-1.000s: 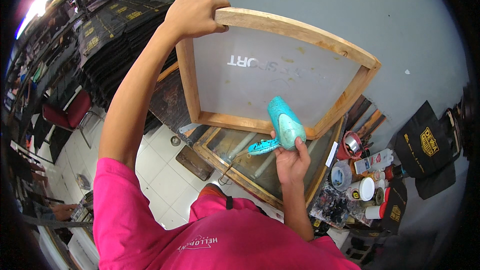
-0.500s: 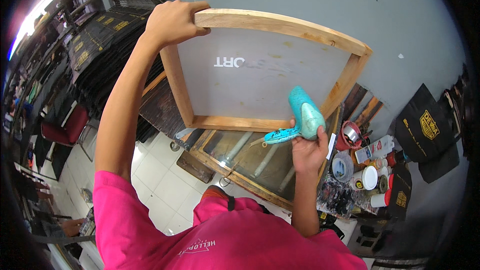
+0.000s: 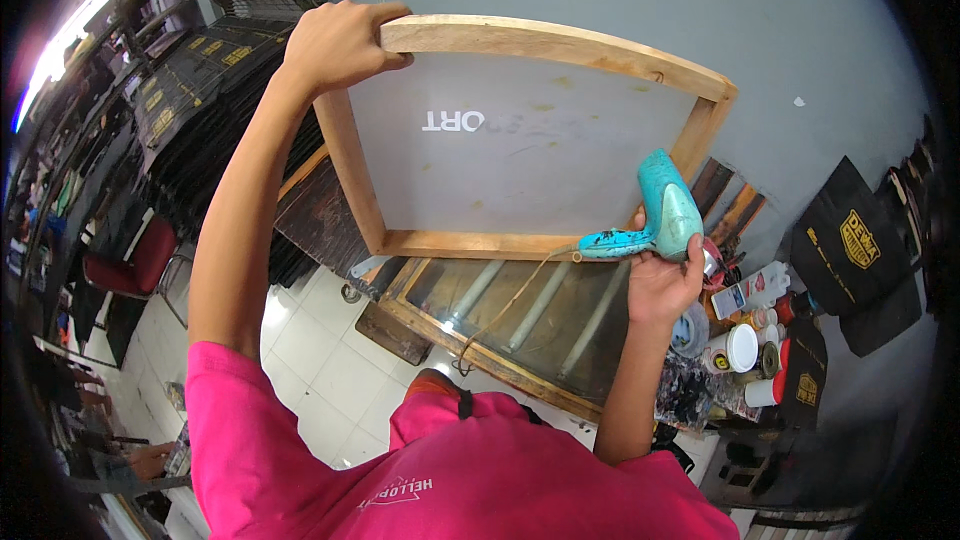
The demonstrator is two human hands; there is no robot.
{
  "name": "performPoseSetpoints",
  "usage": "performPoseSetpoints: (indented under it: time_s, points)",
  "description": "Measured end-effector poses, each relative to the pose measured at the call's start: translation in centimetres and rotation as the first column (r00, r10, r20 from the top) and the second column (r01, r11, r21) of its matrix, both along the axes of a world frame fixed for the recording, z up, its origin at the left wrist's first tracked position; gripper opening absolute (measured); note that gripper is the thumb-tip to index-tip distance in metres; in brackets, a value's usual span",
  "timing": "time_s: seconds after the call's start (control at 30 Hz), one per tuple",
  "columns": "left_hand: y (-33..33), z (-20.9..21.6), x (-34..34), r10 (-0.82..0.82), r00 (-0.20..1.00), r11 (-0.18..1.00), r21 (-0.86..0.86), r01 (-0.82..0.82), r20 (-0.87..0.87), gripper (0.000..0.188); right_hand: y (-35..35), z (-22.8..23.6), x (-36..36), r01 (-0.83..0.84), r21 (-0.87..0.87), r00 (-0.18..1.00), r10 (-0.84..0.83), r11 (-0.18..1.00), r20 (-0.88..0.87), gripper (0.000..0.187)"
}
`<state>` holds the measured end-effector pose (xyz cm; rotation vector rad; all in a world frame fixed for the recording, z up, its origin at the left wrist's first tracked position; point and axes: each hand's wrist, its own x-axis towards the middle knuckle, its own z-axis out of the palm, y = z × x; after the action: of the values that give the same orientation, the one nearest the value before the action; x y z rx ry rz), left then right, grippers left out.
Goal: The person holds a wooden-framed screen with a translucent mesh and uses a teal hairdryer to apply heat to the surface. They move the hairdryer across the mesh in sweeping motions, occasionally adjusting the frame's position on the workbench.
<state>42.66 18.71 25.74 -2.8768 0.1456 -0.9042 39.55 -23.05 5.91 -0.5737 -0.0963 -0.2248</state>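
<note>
My left hand [image 3: 345, 45] grips the upper left corner of a wooden screen-printing frame [image 3: 540, 40], which stands tilted upright. Its stretched mesh [image 3: 520, 170] is pale grey, with a few white letter shapes and faint yellowish smudges. In my right hand [image 3: 665, 280] is a turquoise hair dryer [image 3: 668, 202], held by its body in front of the frame's lower right corner. The nozzle points up and toward the mesh, and the worn handle extends left. From the handle's end a cord hangs down across the glass-topped box below.
Beneath the frame lies a wood-edged glass box [image 3: 520, 315] with tubes inside. Right of it, pots and bottles [image 3: 740, 348] crowd a stained surface. Black printed bags [image 3: 850, 240] hang on the grey wall. Stacked dark sheets [image 3: 215, 90] and a red chair [image 3: 135, 255] are at left.
My right hand has carried the hair dryer to the right, toward the frame's right side. The frame and my left hand have shifted only slightly left in view.
</note>
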Motion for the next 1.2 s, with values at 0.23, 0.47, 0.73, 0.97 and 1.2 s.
performPoseSetpoints:
  time_s: [0.23, 0.47, 0.73, 0.97, 1.2]
  points:
    - [0.0, -0.1, 0.0, -0.016, 1.000, 0.998, -0.067, 0.015, -0.025, 0.048, 1.8, 0.6, 0.4, -0.090, -0.034, 0.994, 0.091, 0.995, 0.056, 0.063]
    - [0.0, -0.2, 0.1, 0.013, 1.000, 0.999, -0.032, -0.014, -0.022, 0.051, 4.8, 1.8, 0.0, -0.153, -0.098, 0.981, 0.164, 0.983, 0.108, 0.060]
    - [-0.3, 0.1, -0.1, 0.043, 0.997, 0.999, -0.024, -0.045, -0.064, 0.076, 8.2, 2.0, -0.8, -0.259, -0.186, 0.958, 0.276, 0.948, 0.075, 0.062]
    - [-0.9, 0.6, -0.4, 0.072, 0.987, 0.992, -0.090, -0.085, -0.141, 0.087, 10.1, 1.8, -0.5, -0.319, -0.327, 0.930, 0.359, 0.890, 0.071, 0.060]
    - [-0.5, 0.2, -0.4, 0.040, 0.996, 0.994, -0.101, -0.048, -0.085, 0.085, 9.7, 2.2, -0.3, -0.294, -0.278, 0.937, 0.334, 0.914, 0.106, 0.060]
